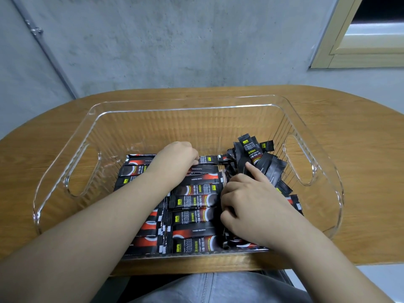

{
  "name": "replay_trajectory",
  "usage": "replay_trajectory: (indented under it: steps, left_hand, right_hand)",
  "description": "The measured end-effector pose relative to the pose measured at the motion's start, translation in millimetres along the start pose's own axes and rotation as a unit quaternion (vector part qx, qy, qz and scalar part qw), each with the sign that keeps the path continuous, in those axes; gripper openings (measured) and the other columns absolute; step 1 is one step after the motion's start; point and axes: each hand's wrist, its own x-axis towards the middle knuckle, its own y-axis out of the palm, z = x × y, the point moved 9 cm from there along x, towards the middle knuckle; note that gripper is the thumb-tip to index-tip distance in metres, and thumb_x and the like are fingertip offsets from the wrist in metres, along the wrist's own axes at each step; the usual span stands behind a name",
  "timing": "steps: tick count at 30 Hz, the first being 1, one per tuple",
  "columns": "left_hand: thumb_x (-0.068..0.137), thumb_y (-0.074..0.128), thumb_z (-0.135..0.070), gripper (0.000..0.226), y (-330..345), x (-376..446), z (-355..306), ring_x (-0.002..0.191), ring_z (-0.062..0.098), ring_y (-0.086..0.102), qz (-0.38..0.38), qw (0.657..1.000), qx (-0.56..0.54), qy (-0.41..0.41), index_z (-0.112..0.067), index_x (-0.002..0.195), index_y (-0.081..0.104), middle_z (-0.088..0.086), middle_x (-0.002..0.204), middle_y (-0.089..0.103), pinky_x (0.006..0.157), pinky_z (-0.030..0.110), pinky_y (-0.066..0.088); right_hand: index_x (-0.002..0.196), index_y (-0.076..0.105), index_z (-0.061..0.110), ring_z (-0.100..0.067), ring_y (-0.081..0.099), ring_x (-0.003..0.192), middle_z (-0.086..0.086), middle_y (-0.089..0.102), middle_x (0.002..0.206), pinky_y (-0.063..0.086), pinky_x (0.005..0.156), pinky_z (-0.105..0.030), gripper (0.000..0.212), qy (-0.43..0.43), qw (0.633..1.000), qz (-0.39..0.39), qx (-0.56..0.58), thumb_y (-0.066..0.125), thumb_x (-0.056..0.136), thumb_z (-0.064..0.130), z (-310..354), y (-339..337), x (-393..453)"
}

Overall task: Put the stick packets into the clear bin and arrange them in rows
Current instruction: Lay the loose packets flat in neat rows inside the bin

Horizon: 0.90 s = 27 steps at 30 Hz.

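Stick packets (194,202) black, red-white swirl, yellow-green marks – bin (153,106) clear, ribbed.

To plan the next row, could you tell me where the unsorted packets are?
The loose pile of packets sits inside the clear bin, at its right end, just beyond the right hand.

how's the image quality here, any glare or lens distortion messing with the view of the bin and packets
Head view: wide-angle bending curves the table edge and bows the clear bin; bright glints run along the bin's rim and handle cutouts, and its ribbed walls ripple the wood grain behind them; light is soft and even, with faint shadows; the stick packets are sharp enough to read their print; both hands look free of motion blur.
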Motion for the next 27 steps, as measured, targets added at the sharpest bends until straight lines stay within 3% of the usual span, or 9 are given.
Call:
replay_trajectory:
  steps: [3, 5, 8, 12, 17, 21, 25, 27]
  left_hand:
    - [0.096, 0.049, -0.027, 0.027, -37.0, -3.5, -18.1, 0.102, 0.021, 0.057, -0.117, 0.990, -0.059, 0.054, -0.014, 0.115, 0.065, 0.002, 0.110, 0.061, 0.086, 0.038, 0.049]
    - [0.096, 0.051, -0.023, 0.029, -60.1, 2.6, -43.1, 0.103, 0.022, 0.059, -0.144, 0.976, -0.102, 0.129, -0.018, 0.122, 0.061, -0.001, 0.120, 0.058, 0.084, 0.041, 0.050]
    - [0.096, 0.050, -0.020, 0.039, -66.0, 26.6, -84.6, 0.119, 0.014, 0.051, -0.053, 0.975, -0.087, 0.198, -0.029, 0.134, 0.049, -0.014, 0.140, 0.045, 0.090, 0.033, 0.046]
    - [0.094, 0.054, -0.022, 0.035, -53.9, 48.6, -109.4, 0.117, 0.016, 0.052, 0.027, 0.975, 0.005, 0.221, -0.027, 0.128, 0.052, -0.011, 0.131, 0.052, 0.086, 0.029, 0.040]
    - [0.090, 0.059, -0.025, 0.013, -53.8, 50.1, -99.2, 0.098, 0.017, 0.054, 0.032, 0.979, 0.004, 0.203, -0.019, 0.101, 0.057, -0.005, 0.108, 0.058, 0.072, 0.029, 0.038]
    - [0.091, 0.056, -0.027, 0.008, -73.2, 44.4, -65.4, 0.094, 0.018, 0.055, -0.017, 0.991, -0.026, 0.132, -0.024, 0.085, 0.051, -0.006, 0.099, 0.056, 0.075, 0.034, 0.043]
    - [0.093, 0.054, -0.027, 0.010, -92.1, 22.2, -25.1, 0.090, 0.021, 0.055, -0.131, 0.990, -0.024, 0.036, -0.019, 0.088, 0.056, -0.002, 0.096, 0.057, 0.069, 0.032, 0.039]
    - [0.093, 0.054, -0.024, 0.011, -81.6, 8.4, -14.8, 0.087, 0.025, 0.058, -0.151, 0.989, 0.006, 0.008, -0.014, 0.090, 0.058, 0.001, 0.092, 0.059, 0.067, 0.034, 0.044]
  right_hand:
    - [0.091, 0.071, 0.024, -0.016, 0.048, 0.107, 0.007, 0.064, 0.101, -0.007, 0.115, -0.040, 0.072, 0.000, 1.000, -0.002, 0.005, 0.005, 0.068, 0.042, 0.5, -0.7, -0.4]
    - [0.090, 0.071, 0.022, -0.016, 0.048, 0.106, 0.007, 0.065, 0.101, -0.006, 0.116, -0.040, 0.071, 0.001, 1.000, -0.003, 0.004, 0.007, 0.069, 0.042, 0.3, -1.0, -0.3]
    - [0.089, 0.071, 0.022, -0.017, 0.048, 0.104, 0.006, 0.065, 0.100, -0.003, 0.117, -0.042, 0.068, -0.004, 1.000, 0.000, -0.001, 0.008, 0.070, 0.042, 0.8, -0.2, 0.1]
    - [0.088, 0.071, 0.020, -0.019, 0.049, 0.103, 0.004, 0.065, 0.097, -0.005, 0.115, -0.040, 0.067, 0.000, 1.000, -0.004, -0.003, 0.010, 0.070, 0.041, 0.2, -0.7, 0.6]
    - [0.087, 0.072, 0.019, -0.020, 0.051, 0.100, 0.003, 0.067, 0.095, -0.007, 0.113, -0.038, 0.066, -0.004, 1.000, -0.009, -0.002, 0.012, 0.071, 0.040, 0.8, 0.0, 0.4]
    - [0.090, 0.072, 0.019, -0.020, 0.050, 0.103, 0.004, 0.066, 0.098, -0.005, 0.115, -0.040, 0.068, -0.004, 1.000, -0.004, -0.001, 0.011, 0.070, 0.041, 0.9, 0.1, 0.5]
    - [0.094, 0.070, 0.020, -0.018, 0.047, 0.106, 0.005, 0.064, 0.101, -0.005, 0.116, -0.042, 0.070, -0.005, 1.000, -0.006, 0.002, 0.008, 0.070, 0.042, 1.3, -2.6, -1.4]
    - [0.090, 0.071, 0.020, -0.020, 0.049, 0.103, 0.004, 0.066, 0.098, -0.002, 0.116, -0.043, 0.068, -0.004, 1.000, -0.008, 0.008, 0.009, 0.070, 0.042, 0.9, -1.3, -1.3]
